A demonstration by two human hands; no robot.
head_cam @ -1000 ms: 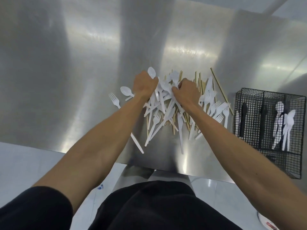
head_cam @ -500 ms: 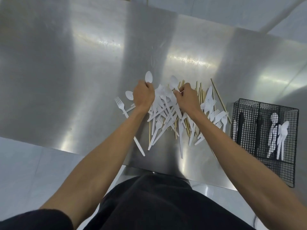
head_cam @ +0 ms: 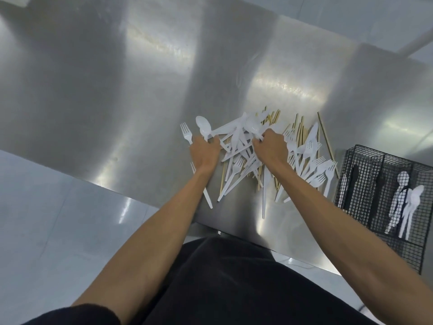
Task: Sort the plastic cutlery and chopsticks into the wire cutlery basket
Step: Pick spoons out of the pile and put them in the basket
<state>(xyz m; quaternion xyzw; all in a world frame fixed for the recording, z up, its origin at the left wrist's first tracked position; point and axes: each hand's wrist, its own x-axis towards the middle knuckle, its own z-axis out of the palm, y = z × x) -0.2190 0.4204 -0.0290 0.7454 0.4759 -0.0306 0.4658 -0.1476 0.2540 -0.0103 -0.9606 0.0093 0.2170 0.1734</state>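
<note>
A loose heap of white plastic cutlery (head_cam: 236,152), forks, knives and spoons crossed over one another, lies on a brushed steel bench (head_cam: 112,90). Thin pale wooden chopsticks (head_cam: 300,129) are mixed through the heap and poke out at its far side. Two bare hands are on the heap, both seen from above and behind.

The left hand (head_cam: 205,153) sits at the heap's left edge. Its grip is closed around the handle of a white plastic spoon (head_cam: 203,129), whose bowl sticks out beyond the knuckles. The right hand (head_cam: 271,148) is on the middle of the heap. Its grip is curled shut on white pieces at the top of the heap. Which pieces it holds is too blurred to tell.

A single white plastic fork (head_cam: 186,134) lies just left of the heap, beside the left hand. To the right of the heap, near it but apart, stands a black wire cutlery basket (head_cam: 351,158) with several compartments. A few white plastic utensils (head_cam: 408,207) are in its right-hand compartment. Nearer the viewer than the heap are the bare forearms and dark clothing (head_cam: 234,282).
</note>
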